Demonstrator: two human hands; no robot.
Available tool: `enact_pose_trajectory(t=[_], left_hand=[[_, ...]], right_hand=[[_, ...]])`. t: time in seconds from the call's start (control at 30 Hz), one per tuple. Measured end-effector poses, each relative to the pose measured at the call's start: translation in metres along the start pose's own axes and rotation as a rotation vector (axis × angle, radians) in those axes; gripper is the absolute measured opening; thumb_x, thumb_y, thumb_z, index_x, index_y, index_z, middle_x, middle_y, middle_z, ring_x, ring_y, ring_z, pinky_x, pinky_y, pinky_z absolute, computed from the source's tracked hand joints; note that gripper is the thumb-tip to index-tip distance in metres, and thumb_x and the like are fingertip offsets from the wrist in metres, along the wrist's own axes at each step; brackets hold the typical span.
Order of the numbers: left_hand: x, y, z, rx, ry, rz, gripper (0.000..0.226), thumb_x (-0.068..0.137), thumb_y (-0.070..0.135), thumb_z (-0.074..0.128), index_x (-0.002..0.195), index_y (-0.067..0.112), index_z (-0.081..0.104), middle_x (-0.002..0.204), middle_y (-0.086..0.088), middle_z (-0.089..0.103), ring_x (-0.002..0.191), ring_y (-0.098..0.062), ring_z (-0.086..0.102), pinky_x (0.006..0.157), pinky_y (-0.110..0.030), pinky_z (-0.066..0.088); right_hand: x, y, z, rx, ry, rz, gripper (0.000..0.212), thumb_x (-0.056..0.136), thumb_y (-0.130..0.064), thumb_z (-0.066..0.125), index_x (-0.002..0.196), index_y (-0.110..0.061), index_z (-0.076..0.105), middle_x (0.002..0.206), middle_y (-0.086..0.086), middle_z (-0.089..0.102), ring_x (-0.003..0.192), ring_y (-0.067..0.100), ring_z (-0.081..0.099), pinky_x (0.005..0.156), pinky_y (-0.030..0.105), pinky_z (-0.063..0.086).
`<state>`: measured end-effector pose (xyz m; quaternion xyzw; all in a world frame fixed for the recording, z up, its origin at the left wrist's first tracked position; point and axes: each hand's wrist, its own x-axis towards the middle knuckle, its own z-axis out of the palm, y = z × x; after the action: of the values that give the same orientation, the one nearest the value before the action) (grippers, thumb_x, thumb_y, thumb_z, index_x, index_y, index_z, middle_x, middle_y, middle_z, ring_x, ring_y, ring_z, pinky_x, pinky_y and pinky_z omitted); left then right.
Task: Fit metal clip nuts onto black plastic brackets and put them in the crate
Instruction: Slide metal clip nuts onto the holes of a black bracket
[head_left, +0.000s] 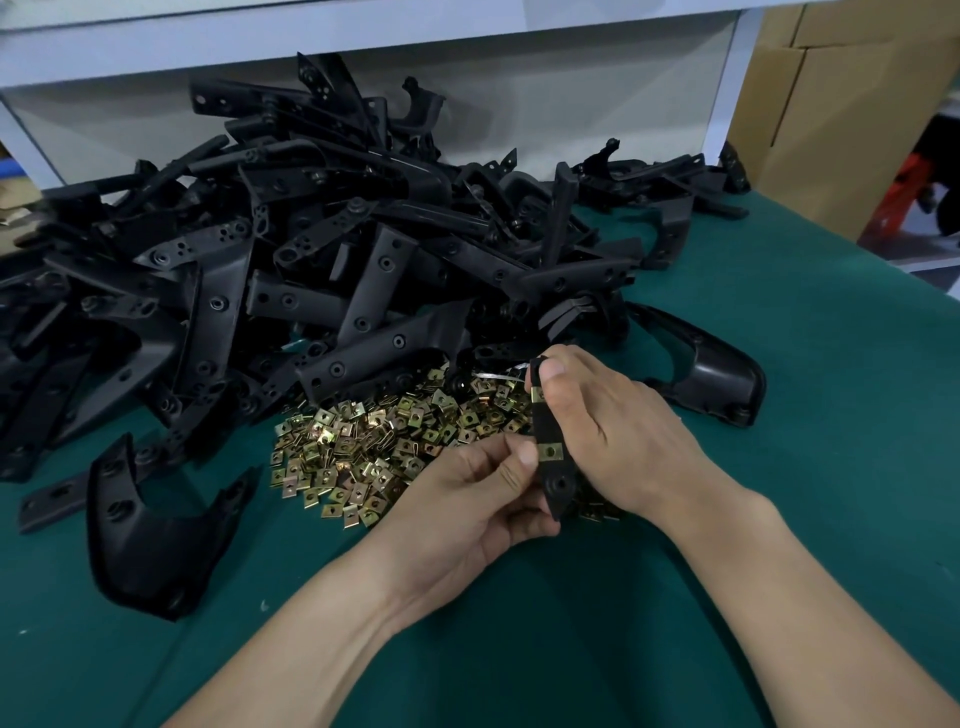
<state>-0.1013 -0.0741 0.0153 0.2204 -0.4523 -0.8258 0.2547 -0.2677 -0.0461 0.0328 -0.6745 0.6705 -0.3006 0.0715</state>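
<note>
A narrow black plastic bracket (551, 441) stands nearly upright between my two hands, above a heap of brass-coloured clip nuts (374, 447). My right hand (608, 431) grips its upper end, thumb on top. My left hand (488, 488) pinches its lower part, the thumb beside a clip nut (551, 452) that sits on the bracket. A second clip nut (537, 396) sits higher on the same bracket, just under my right thumb. No crate is in view.
A large pile of black brackets (311, 249) fills the back of the green table (779, 519). Single curved brackets lie at the left front (150, 525) and at the right (711, 374). Cardboard boxes (841, 104) stand at the far right.
</note>
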Motion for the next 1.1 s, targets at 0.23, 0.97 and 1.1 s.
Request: enact_pose_trajectory(t=[0.23, 0.97, 1.1], left_hand=[[-0.001, 0.001, 0.0, 0.047, -0.034, 0.012, 0.023, 0.095, 0.023, 0.054, 0.101, 0.002, 0.062, 0.082, -0.008, 0.066, 0.072, -0.015, 0.059, 0.069, -0.027, 0.056], [-0.005, 0.015, 0.001, 0.363, 0.037, 0.123, 0.02, 0.088, 0.03, 0.067, 0.082, 0.011, 0.068, 0.082, -0.011, 0.066, 0.075, -0.018, 0.062, 0.069, -0.028, 0.054], [-0.005, 0.015, 0.001, 0.485, 0.098, 0.131, 0.019, 0.086, 0.03, 0.066, 0.07, 0.021, 0.067, 0.074, -0.008, 0.064, 0.069, -0.015, 0.062, 0.069, -0.025, 0.053]], right_hand=[[-0.002, -0.006, -0.007, 0.054, 0.003, 0.006, 0.071, 0.089, -0.066, -0.004, 0.104, -0.024, 0.05, 0.1, -0.008, 0.053, 0.083, 0.012, 0.056, 0.072, 0.036, 0.045], [-0.002, -0.008, -0.009, 0.092, 0.081, 0.047, 0.073, 0.096, -0.057, 0.0, 0.116, -0.025, 0.062, 0.109, -0.007, 0.062, 0.093, 0.014, 0.061, 0.082, 0.043, 0.051], [-0.002, -0.01, -0.006, 0.064, 0.067, 0.048, 0.066, 0.101, -0.05, 0.006, 0.124, -0.027, 0.063, 0.111, -0.008, 0.063, 0.096, 0.015, 0.061, 0.083, 0.043, 0.051]])
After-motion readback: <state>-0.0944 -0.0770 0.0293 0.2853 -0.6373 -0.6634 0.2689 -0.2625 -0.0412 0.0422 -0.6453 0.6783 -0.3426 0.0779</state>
